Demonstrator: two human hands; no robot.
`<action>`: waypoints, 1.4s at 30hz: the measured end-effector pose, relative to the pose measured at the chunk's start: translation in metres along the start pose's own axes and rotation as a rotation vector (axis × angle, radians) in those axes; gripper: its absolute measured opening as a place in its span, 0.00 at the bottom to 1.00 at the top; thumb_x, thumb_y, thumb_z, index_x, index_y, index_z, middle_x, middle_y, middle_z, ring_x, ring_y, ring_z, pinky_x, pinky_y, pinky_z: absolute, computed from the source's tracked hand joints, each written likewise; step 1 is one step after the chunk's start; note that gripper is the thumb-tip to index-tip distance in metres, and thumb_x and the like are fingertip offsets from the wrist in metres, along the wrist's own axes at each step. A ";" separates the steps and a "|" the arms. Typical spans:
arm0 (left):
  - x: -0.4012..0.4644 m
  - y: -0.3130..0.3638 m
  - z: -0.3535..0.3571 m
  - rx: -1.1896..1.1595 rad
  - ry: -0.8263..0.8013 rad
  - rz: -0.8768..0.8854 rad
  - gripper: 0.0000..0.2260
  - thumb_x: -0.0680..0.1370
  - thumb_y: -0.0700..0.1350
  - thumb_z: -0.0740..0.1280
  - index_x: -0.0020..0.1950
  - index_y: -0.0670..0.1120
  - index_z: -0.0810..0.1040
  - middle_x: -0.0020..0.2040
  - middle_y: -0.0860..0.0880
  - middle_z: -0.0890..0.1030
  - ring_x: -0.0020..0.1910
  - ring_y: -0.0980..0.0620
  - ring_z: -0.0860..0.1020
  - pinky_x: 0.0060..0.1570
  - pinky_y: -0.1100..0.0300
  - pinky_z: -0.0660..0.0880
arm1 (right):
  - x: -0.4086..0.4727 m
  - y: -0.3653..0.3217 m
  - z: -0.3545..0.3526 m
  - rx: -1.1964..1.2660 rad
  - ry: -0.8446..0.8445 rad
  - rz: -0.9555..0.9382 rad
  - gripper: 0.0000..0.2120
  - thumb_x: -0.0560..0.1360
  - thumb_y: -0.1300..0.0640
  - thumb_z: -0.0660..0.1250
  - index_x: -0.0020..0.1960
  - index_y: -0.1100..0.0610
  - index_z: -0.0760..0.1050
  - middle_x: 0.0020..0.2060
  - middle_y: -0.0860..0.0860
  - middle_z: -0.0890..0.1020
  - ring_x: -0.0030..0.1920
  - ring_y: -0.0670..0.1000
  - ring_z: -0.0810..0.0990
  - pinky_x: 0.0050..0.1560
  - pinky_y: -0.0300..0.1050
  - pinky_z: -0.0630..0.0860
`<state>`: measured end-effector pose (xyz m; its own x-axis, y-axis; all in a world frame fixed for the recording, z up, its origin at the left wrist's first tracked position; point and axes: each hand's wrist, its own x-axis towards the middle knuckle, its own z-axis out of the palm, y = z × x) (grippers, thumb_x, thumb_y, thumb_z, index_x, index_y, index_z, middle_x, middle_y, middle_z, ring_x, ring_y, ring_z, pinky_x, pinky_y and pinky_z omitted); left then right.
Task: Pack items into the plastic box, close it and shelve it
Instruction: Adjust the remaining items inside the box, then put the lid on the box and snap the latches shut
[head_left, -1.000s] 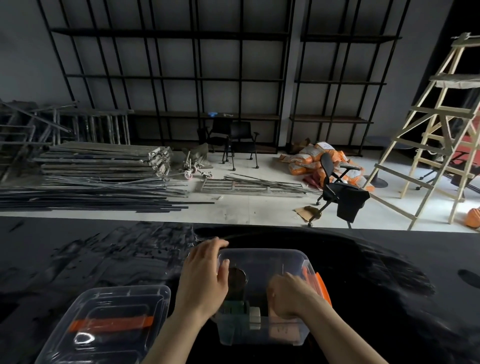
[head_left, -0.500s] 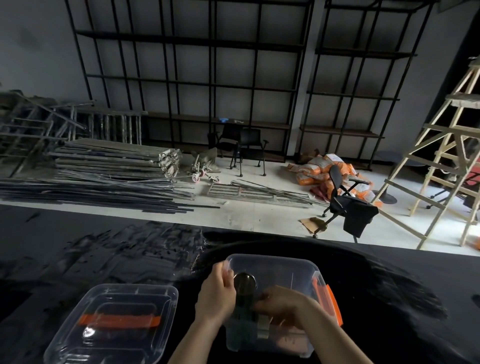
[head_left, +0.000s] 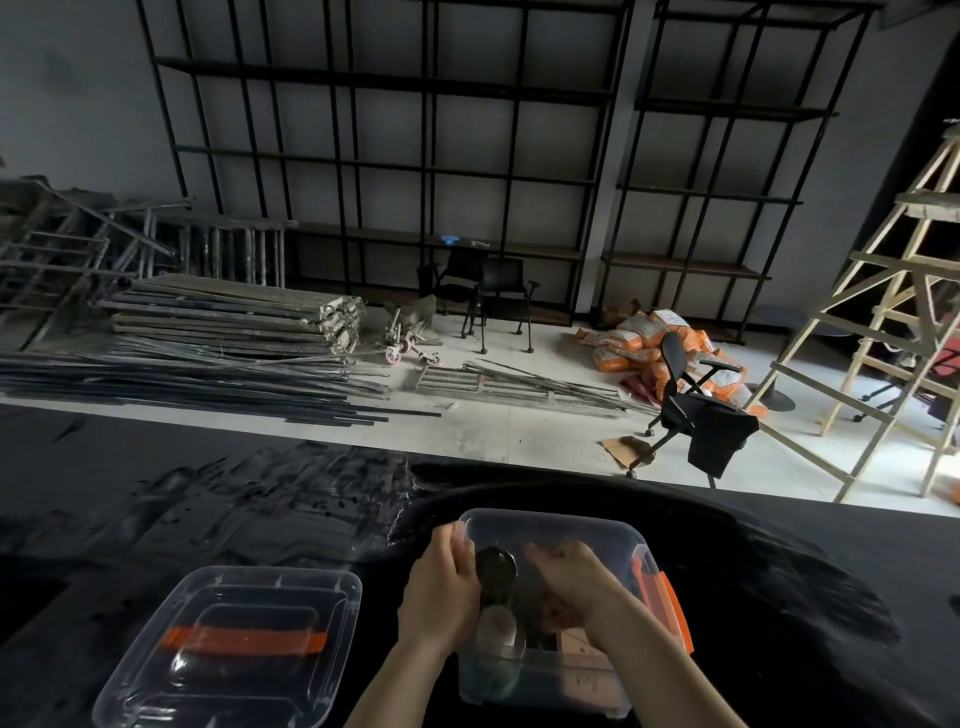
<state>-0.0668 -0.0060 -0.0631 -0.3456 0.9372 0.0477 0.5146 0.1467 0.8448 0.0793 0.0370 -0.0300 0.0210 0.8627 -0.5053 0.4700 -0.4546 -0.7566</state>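
At the lower centre of the frame, a clear plastic box (head_left: 550, 525) with an orange side latch (head_left: 670, 608) sits on the glossy black tabletop (head_left: 208, 509). The left hand (head_left: 439, 592) curls over its left rim; the right hand (head_left: 569, 579) reaches inside with fingers bent, its grip unclear. The rounded transparent lid (head_left: 234, 644) with an orange handle lies flat at lower left.

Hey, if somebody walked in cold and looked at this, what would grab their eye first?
Probably the two bare hands, left hand and right hand, busy in the open clear plastic box with orange latches at bottom centre on the black table. Left of it lies the clear lid with an orange handle, still off. Beyond the table, the tall wooden ladder at far right and the orange sacks on the floor stand out.
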 end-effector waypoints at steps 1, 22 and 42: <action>0.000 0.000 0.000 0.000 -0.002 -0.006 0.18 0.82 0.58 0.52 0.67 0.53 0.71 0.53 0.53 0.81 0.51 0.51 0.79 0.52 0.53 0.75 | 0.004 0.001 0.001 -0.003 -0.017 0.052 0.18 0.80 0.45 0.64 0.49 0.62 0.77 0.39 0.61 0.82 0.40 0.62 0.84 0.51 0.61 0.84; -0.001 0.000 -0.027 -0.123 0.027 -0.034 0.23 0.78 0.59 0.58 0.70 0.52 0.68 0.62 0.53 0.80 0.59 0.53 0.79 0.59 0.53 0.75 | -0.022 -0.038 0.029 -0.263 0.322 -0.490 0.13 0.78 0.43 0.64 0.41 0.48 0.81 0.39 0.47 0.85 0.42 0.52 0.83 0.45 0.49 0.80; -0.021 -0.174 -0.209 0.356 0.262 -0.507 0.24 0.75 0.60 0.64 0.63 0.46 0.74 0.55 0.43 0.83 0.58 0.40 0.79 0.56 0.51 0.75 | -0.028 -0.024 0.203 -0.462 -0.070 -0.291 0.20 0.75 0.45 0.66 0.63 0.54 0.74 0.59 0.53 0.82 0.60 0.56 0.81 0.55 0.46 0.76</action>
<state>-0.3130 -0.1171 -0.0998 -0.7687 0.6236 -0.1426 0.4503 0.6858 0.5718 -0.1119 -0.0214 -0.0813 -0.2192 0.9142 -0.3409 0.7863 -0.0413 -0.6165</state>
